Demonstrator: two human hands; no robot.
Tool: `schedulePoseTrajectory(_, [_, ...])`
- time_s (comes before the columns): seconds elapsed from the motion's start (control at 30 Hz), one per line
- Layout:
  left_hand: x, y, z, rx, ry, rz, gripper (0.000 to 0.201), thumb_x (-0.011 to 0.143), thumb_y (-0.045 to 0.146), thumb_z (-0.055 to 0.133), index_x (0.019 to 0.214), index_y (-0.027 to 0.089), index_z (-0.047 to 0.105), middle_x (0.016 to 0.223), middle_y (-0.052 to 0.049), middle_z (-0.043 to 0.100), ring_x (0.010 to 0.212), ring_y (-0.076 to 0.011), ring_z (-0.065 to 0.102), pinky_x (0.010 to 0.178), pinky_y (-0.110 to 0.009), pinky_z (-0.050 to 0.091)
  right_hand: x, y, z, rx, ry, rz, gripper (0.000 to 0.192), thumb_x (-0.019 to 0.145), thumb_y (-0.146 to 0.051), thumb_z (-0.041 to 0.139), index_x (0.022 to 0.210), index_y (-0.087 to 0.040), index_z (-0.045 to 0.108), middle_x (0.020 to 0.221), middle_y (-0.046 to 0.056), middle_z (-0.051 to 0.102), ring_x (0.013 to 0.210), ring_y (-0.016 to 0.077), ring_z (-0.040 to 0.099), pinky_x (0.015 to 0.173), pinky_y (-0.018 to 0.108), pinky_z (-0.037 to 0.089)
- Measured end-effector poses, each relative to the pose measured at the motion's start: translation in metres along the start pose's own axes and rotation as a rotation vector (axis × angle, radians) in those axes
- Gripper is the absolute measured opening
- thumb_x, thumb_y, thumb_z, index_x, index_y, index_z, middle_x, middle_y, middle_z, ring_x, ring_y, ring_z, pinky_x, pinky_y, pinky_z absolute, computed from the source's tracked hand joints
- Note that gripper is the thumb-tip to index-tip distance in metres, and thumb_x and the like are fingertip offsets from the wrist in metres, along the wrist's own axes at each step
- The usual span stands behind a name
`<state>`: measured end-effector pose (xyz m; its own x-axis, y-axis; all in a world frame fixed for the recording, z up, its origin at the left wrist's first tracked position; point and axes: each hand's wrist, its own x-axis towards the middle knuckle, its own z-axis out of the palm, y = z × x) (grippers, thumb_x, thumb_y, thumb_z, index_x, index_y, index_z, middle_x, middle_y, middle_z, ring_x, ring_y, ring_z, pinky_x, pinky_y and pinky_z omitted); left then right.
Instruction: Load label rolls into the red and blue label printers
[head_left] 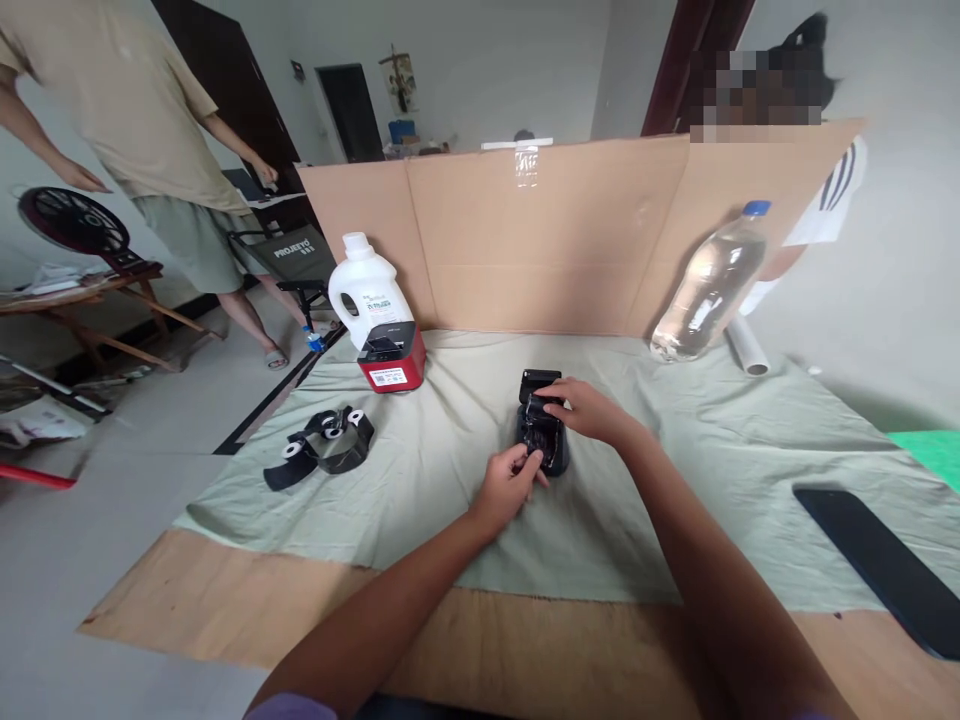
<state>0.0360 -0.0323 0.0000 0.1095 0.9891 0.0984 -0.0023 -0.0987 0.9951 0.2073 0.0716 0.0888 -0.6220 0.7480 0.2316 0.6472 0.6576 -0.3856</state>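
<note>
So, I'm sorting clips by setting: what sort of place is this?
Probably a room in a home, with a makeshift worktop: cloth spread over it, cardboard standing behind, and a wall hanging beyond.

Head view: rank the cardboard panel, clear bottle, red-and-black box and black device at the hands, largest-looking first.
1. Cardboard panel
2. Clear bottle
3. Red-and-black box and black device: too alike to rank, as the hands partly cover the device.
</note>
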Motion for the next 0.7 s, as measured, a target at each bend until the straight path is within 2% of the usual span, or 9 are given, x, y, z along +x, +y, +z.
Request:
schedulePoseTrajectory(0.07, [0.0,0.0,-0.003,0.109,0.065,0.084,0.042,0.093,0.049,0.055,0.066,0.017,0.059,0.054,0.002,0.056,0.048,-0.0098,0.046,0.052,-0.023,0.037,0.003,0.014,0.011,-0.041,0.004,0.051,0.033,0.091,-0.017,0.054,0.118,-0.02,0.074,0.114,0.012,0.074,0.103,0.0261,0.066,0.095,0.04,0.049])
schedulePoseTrajectory(0.13, [0.0,0.001,-0.007,0.216,0.131,0.177,0.034,0.093,0.043,0.055,0.073,0.018,0.064,0.055,0.003,0.052,0.054,-0.0117,0.048,0.057,-0.023,0.039,0.006,0.023,0.02,-0.06,-0.009,0.074,0.034,0.092,-0.016,0.052,0.118,-0.018,0.074,0.117,0.013,0.073,0.106,0.0268,0.066,0.097,0.041,0.048])
schedulePoseTrajectory(0.2, [0.002,0.003,-0.011,0.369,0.172,0.289,0.018,0.09,0.033,0.058,0.09,0.019,0.069,0.069,0.001,0.057,0.065,-0.0143,0.054,0.066,-0.025,0.044,0.008,0.026,0.025,-0.071,-0.014,0.066,0.036,0.093,-0.016,0.05,0.121,-0.017,0.073,0.117,0.014,0.073,0.107,0.0264,0.066,0.099,0.04,0.047])
schedulePoseTrajectory(0.27, [0.005,0.003,-0.014,0.57,0.168,0.413,0.027,0.084,0.024,0.061,0.109,0.02,0.069,0.091,-0.005,0.061,0.086,-0.0192,0.058,0.081,-0.03,0.048,0.009,0.024,0.028,-0.084,-0.013,0.048,0.036,0.094,-0.015,0.049,0.122,-0.017,0.072,0.117,0.014,0.073,0.108,0.0259,0.064,0.099,0.039,0.047])
schedulePoseTrajectory(0.33, [0.008,0.002,-0.016,0.741,0.132,0.491,0.039,0.079,0.021,0.063,0.118,0.021,0.069,0.105,-0.009,0.059,0.101,-0.0239,0.056,0.092,-0.036,0.048,0.009,0.021,0.032,-0.107,-0.028,0.045,0.036,0.094,-0.015,0.048,0.121,-0.018,0.072,0.116,0.013,0.073,0.11,0.0258,0.063,0.1,0.038,0.045])
schedulePoseTrajectory(0.5, [0.012,-0.004,-0.017,0.864,0.11,0.48,0.038,0.083,0.024,0.062,0.119,0.02,0.071,0.106,-0.01,0.056,0.103,-0.025,0.054,0.095,-0.039,0.048,0.008,0.013,0.044,-0.205,-0.042,0.136,0.034,0.095,-0.016,0.05,0.119,-0.019,0.073,0.114,0.014,0.07,0.109,0.0276,0.059,0.098,0.04,0.043])
schedulePoseTrajectory(0.63, [0.013,-0.005,-0.017,0.861,0.098,0.446,0.04,0.084,0.025,0.062,0.123,0.021,0.07,0.107,-0.01,0.055,0.105,-0.0247,0.053,0.096,-0.038,0.049,0.006,0.007,0.05,-0.259,0.013,0.194,0.026,0.089,-0.011,0.054,0.106,-0.017,0.074,0.116,0.015,0.062,0.102,0.0256,0.058,0.093,0.037,0.045])
schedulePoseTrajectory(0.7, [0.013,-0.005,-0.017,0.855,0.095,0.445,0.041,0.083,0.025,0.062,0.123,0.022,0.07,0.107,-0.009,0.055,0.105,-0.0242,0.054,0.097,-0.038,0.049,0.006,0.003,0.051,-0.238,0.086,0.257,0.023,0.088,-0.012,0.055,0.104,-0.018,0.07,0.113,0.013,0.061,0.099,0.0251,0.058,0.088,0.036,0.047])
